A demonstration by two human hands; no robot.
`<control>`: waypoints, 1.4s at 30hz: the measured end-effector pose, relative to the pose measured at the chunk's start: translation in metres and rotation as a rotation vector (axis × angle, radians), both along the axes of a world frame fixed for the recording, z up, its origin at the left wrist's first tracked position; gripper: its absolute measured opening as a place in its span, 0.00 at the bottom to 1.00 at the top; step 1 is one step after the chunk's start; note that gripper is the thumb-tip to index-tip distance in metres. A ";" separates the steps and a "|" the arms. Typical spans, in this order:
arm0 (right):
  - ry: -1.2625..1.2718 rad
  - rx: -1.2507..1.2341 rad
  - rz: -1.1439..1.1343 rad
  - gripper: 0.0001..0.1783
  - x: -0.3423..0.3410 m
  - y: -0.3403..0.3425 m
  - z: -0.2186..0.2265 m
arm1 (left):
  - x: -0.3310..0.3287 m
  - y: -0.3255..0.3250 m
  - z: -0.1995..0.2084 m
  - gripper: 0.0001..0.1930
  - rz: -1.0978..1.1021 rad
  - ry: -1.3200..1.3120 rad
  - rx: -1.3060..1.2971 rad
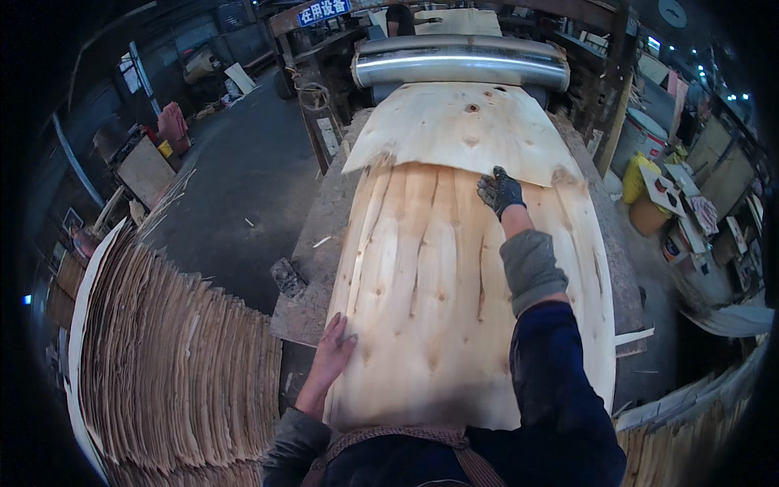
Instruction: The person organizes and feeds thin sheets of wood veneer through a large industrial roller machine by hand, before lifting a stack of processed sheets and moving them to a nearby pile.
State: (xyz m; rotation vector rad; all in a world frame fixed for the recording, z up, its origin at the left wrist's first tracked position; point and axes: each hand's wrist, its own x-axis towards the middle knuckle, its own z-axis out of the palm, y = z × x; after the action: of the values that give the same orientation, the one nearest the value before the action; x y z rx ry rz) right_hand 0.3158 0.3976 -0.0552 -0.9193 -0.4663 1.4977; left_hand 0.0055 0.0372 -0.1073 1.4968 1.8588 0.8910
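Observation:
A long pale wood veneer sheet (398, 325) with knots and dark splits lies flat in front of me. Over its far part lies another veneer sheet (454, 122), whose far end reaches the shiny metal roller (462, 63). My right hand (501, 192), in a dark glove, is at the near edge of that upper sheet, its fingers curled on the edge. Bare, with its fingers stretched out, my left hand (332, 353) rests at the left edge of the lower sheet near my body.
A tall stack of veneer sheets (178, 357) stands at my left, and another stack (690, 430) at the lower right. The machine's frame post (621, 89) rises beside the roller. On the worn table (324, 235) sits a small dark block (287, 277). Another person (400, 19) is partly visible beyond the roller.

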 end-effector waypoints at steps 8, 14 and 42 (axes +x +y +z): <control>-0.241 0.090 0.533 0.15 -0.007 -0.177 -0.050 | -0.021 0.007 -0.014 0.24 0.057 -0.812 0.002; -0.211 0.011 0.608 0.17 -0.004 -0.410 -0.020 | -0.025 0.006 0.019 0.23 -0.007 -1.262 -0.060; -0.080 -0.068 0.188 0.15 0.012 -0.528 -0.071 | -0.015 0.028 0.021 0.11 -0.084 -0.744 -0.132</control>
State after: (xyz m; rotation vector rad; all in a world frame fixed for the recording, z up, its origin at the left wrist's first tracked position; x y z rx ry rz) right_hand 0.3275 -0.1301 -0.1265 -1.0134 -0.5755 1.6594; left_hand -0.0098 0.0648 -0.0862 0.9606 1.2648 1.0714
